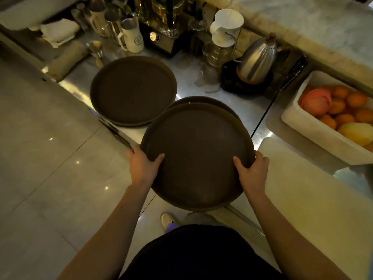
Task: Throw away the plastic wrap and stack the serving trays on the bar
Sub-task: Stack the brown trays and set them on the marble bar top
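Observation:
I hold a round dark brown serving tray (198,152) in front of me, over the counter's near edge. My left hand (142,164) grips its left rim and my right hand (252,170) grips its right rim, thumbs on top. The rim of a second brown tray (201,100) peeks out from under its far edge. Another brown tray (133,90) lies flat on the steel bar counter (232,102) to the far left. Crumpled clear plastic wrap (205,77) lies on the counter behind the trays.
A steel kettle on a black scale (256,63), a white dripper on a glass server (224,35), jugs and bottles line the back. A white bin of oranges (331,116) sits right, with a white cutting board (314,195) near it. Tiled floor (50,168) lies left.

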Demonstrator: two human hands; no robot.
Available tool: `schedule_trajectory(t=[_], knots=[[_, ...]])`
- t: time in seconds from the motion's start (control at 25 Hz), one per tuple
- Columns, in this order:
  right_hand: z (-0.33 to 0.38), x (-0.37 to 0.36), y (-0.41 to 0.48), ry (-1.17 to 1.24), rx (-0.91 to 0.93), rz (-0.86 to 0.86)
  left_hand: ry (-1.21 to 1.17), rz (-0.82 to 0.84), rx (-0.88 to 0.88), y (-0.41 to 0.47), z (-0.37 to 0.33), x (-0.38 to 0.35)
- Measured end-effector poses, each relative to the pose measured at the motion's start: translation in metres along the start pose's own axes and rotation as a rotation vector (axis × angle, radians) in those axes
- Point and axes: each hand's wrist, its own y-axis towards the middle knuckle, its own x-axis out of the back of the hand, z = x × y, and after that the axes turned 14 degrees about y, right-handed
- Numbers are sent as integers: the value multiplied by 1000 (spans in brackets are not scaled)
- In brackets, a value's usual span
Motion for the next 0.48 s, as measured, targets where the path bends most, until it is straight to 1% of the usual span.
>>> schedule_trajectory(t=[0.28, 0.48], knots=[[-11, -14, 46, -98, -45, 78, 191, 19, -20, 33, -38, -20], [-13, -24, 69, -130, -58, 117, 255, 36, -1, 50, -50, -32]])
